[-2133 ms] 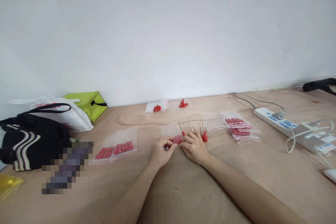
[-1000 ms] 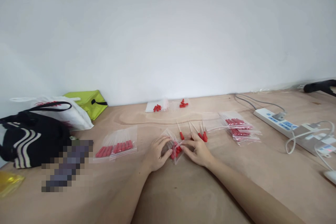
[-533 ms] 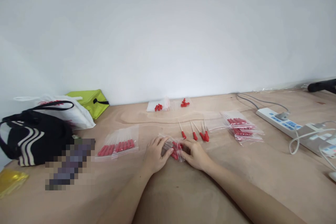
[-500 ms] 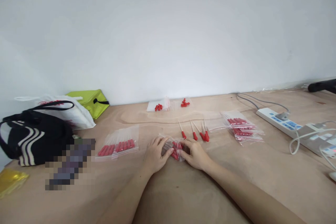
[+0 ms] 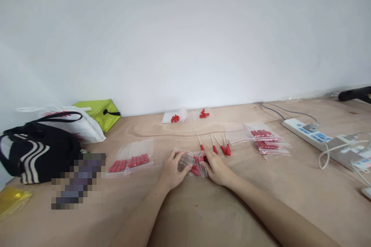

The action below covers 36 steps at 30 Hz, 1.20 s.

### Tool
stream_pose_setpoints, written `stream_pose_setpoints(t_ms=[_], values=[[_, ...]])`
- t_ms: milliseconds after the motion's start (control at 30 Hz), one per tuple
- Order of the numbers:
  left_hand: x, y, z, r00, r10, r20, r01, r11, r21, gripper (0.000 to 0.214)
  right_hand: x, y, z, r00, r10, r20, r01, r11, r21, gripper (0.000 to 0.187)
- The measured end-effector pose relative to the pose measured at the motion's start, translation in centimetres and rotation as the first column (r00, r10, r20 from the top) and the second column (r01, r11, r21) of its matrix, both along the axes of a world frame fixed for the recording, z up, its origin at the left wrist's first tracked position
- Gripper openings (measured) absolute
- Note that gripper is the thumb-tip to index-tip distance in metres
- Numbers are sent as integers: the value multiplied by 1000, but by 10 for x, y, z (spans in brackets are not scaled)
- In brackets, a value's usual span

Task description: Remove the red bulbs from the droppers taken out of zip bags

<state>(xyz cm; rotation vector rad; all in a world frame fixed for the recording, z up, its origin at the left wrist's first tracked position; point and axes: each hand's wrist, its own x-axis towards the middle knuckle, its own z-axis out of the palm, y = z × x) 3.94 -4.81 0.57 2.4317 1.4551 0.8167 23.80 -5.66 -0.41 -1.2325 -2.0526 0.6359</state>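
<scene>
A clear zip bag (image 5: 189, 158) holding red-bulbed droppers (image 5: 196, 170) lies on the wooden table in front of me. My left hand (image 5: 171, 170) grips its left side, thumb over the plastic. At the other end, my right hand (image 5: 218, 169) has its fingers closed on the bag's zip edge beside the red bulbs; some of its fingertips are hidden. Just beyond my right hand, several loose droppers (image 5: 215, 149) lie with their thin tips pointing away. Filled bags of droppers (image 5: 138, 161) lie to the left, and a stack of filled bags (image 5: 264, 134) is to the right.
Against the wall lie two bags with small red bulbs (image 5: 175, 118). On the left are a black striped bag (image 5: 43, 150), a white plastic bag (image 5: 89, 127) and a lime-green bag (image 5: 97, 112). A white power strip (image 5: 307, 135) with cables runs along the right.
The bag and the red bulbs in it have shifted slightly to the right between my hands. My right hand has moved a little the same way. The other things stay put.
</scene>
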Motion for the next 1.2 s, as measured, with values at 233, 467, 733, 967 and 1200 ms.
stream_pose_setpoints(t_ms=[233,467,733,967,1200], values=[[0,0,-1,1000,28,2,-28,1000,-8,39,7,0,5,969,56,-242,-70,996,-51,19],[-2,1,-3,999,42,-12,-42,999,6,37,7,0,7,988,95,-125,-101,994,-43,15],[-2,1,-1,999,31,-27,-31,1000,0,35,20,-14,15,994,26,107,-36,995,92,28],[-2,0,0,999,36,-27,-36,999,-13,35,25,-19,10,994,4,109,-20,989,146,18],[-6,1,4,1000,6,-24,-8,998,-59,34,56,-27,19,980,-57,-191,63,998,27,20]])
